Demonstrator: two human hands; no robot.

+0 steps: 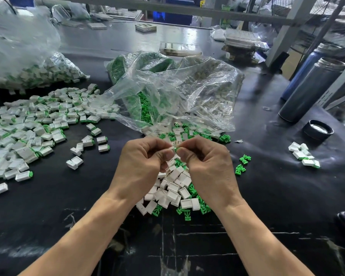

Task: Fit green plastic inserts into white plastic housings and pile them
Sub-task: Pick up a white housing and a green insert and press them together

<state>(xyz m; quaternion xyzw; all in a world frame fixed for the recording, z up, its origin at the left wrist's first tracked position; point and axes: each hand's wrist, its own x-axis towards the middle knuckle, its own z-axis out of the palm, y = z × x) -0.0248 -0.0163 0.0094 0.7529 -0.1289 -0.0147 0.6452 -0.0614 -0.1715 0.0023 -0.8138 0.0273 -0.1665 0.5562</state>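
My left hand (141, 162) and my right hand (205, 162) meet above the middle of the black table. Between their fingertips sits a small white housing (173, 146), pinched by my left hand. My right hand pinches a green insert (176, 150) against it. Under the hands lies a heap of loose white housings (173, 193) mixed with green inserts (195, 193). A broad pile of fitted white-and-green pieces (34, 124) spreads over the left of the table.
An open clear plastic bag (173, 90) of green and white parts lies behind the hands. Another clear bag (22, 62) of fitted pieces sits far left. Two metal flasks (311, 88) and a black lid (318, 130) stand right, near a small cluster of pieces (304, 155).
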